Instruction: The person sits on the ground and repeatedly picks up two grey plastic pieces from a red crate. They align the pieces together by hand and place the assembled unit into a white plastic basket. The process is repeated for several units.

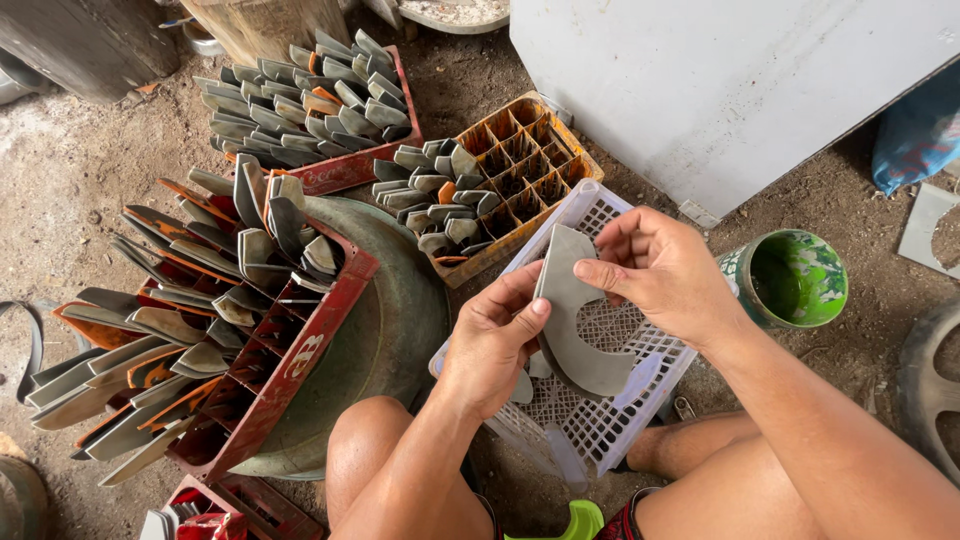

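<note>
— Grey, that curved piece?

— Grey and flat, with a rounded notch cut from 1 edge. Both hands grip it. The left hand pinches its lower left edge between thumb and fingers; the right hand clamps the upper edge, thumb in front.

— Where is it held?

— Above a white lattice basket tilted between the person's bare knees. A few more grey pieces seem to lie in the basket, though the hands hide most of it.

— And the ground?

— Bare packed dirt, dusty. 2 red crates on the left bristle with grey pieces, some orange-edged. An orange divided crate sits ahead, about half filled. A big round metal basin lies under the near red crate.

— Anything to the right?

— A green pot near the right wrist, and a pale flat board behind it.
</note>
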